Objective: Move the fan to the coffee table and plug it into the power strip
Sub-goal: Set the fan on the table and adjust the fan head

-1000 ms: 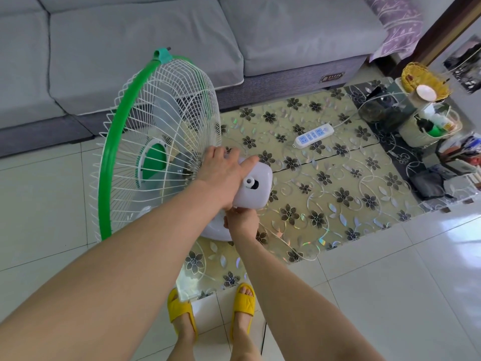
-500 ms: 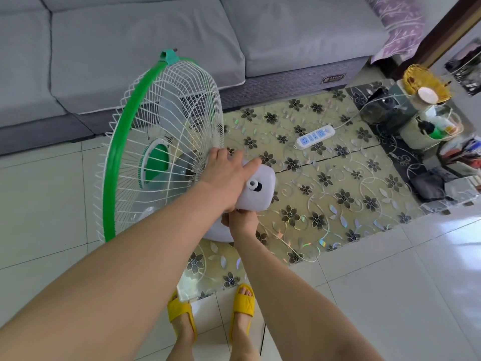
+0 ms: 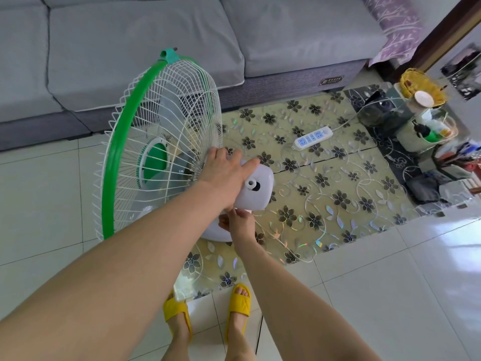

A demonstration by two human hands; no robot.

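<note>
White plastic and green-rimmed wire made up the table fan (image 3: 161, 152), gripped at its motor housing by the left hand (image 3: 223, 175) and below, at the neck, by the right hand (image 3: 238, 222), likely to steady its top-heavy head. Its base sat at the near-left edge of the floral glass-topped coffee table (image 3: 338, 217), with the white power strip (image 3: 313, 134) lying well beyond the grip to the right.

A home living room: grey sofa (image 3: 145, 48), tiled floor (image 3: 390, 295), floral-topped coffee table (image 3: 338, 178).

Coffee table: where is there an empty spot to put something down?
The coffee table is bare in the middle, between the fan and the clutter at the far right end. The near strip below the power strip is free. The right end is crowded.
</note>
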